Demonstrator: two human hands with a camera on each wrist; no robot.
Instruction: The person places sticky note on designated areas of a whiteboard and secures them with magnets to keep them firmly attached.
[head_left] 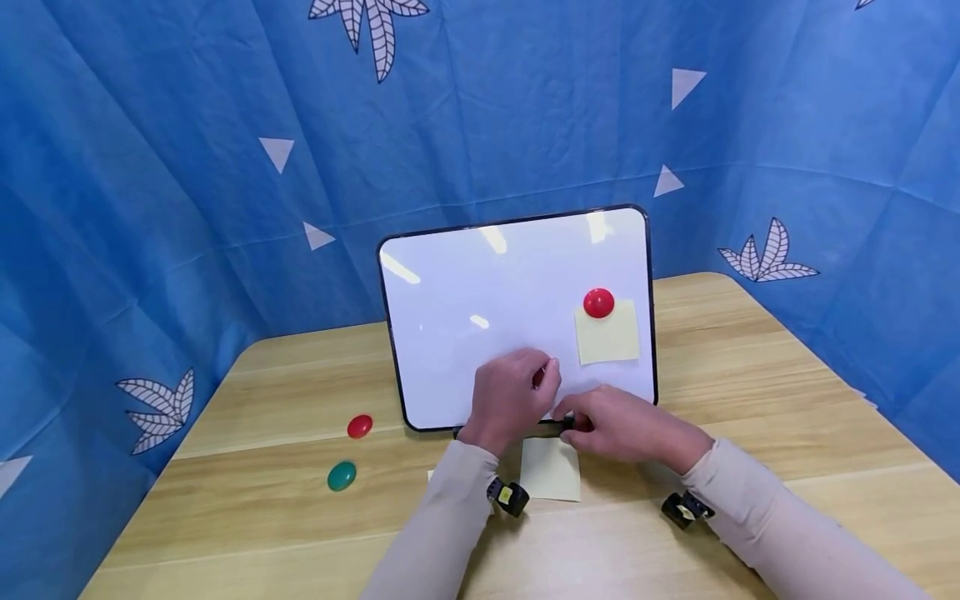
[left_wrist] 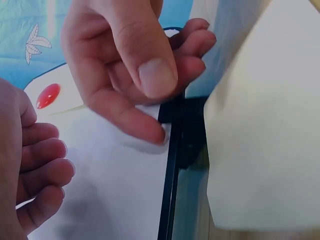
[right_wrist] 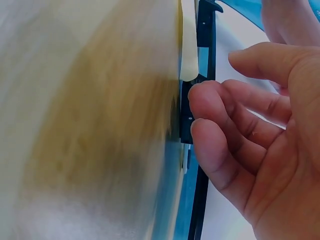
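Observation:
My left hand (head_left: 513, 392) is in front of the whiteboard's (head_left: 465, 317) lower middle, its fingers bent. A dark red magnet (head_left: 538, 377) shows between its thumb and fingers in the head view, mostly hidden. Beside it, my right hand (head_left: 618, 423) reaches the board's bottom edge. In the right wrist view, the right fingers (right_wrist: 210, 145) are loosely curled by a black stand clip (right_wrist: 187, 117), with nothing seen between them. Higher on the board, a red magnet (head_left: 598, 303) overlaps the top of a yellow sticky note (head_left: 611, 337).
Another sticky note (head_left: 551, 471) lies on the wooden table (head_left: 247, 500) below the board, and the left sleeve mostly covers one more. To the left lie a red magnet (head_left: 360, 427) and a green magnet (head_left: 342, 476). A blue curtain (head_left: 510, 117) hangs behind.

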